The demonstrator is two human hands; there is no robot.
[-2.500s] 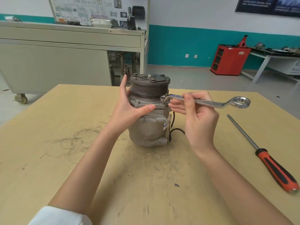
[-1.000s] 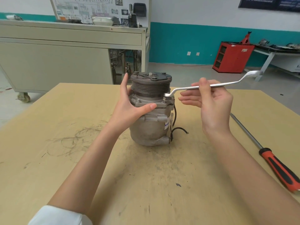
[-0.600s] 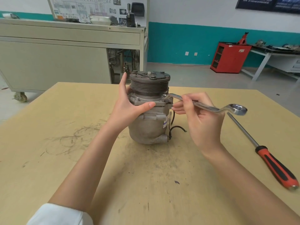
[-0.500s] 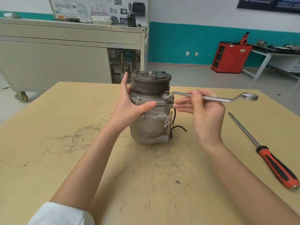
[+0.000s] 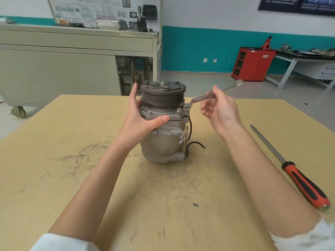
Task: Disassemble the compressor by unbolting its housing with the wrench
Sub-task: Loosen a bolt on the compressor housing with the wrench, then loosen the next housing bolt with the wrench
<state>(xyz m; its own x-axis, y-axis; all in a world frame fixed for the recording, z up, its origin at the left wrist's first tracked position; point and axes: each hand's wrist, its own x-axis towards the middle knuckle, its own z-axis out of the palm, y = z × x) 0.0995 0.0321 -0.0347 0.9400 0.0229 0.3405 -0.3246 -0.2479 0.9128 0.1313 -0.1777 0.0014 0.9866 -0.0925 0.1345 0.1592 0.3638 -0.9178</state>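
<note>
A grey metal compressor (image 5: 163, 140) with a dark ribbed pulley on top stands upright in the middle of the wooden table (image 5: 54, 160). My left hand (image 5: 139, 118) grips its left side at the bolted flange, thumb across the front and fingers behind. A silver ring wrench (image 5: 203, 97) sits with its near ring on a bolt at the flange's right corner. Its shaft slants up and away to the right. My right hand (image 5: 220, 109) holds the shaft near its middle with thumb and fingers.
A long screwdriver (image 5: 297, 174) with a red and black handle lies on the table at the right. Black wires (image 5: 194, 144) stick out of the compressor's right side. Behind the table stand a beige cart (image 5: 72, 57) and a red cabinet (image 5: 253, 64).
The wrench's free end swung back and forth around the bolt. Since half a second ago it has swung away from me and upward, with my right hand following. My left hand stayed on the compressor.
</note>
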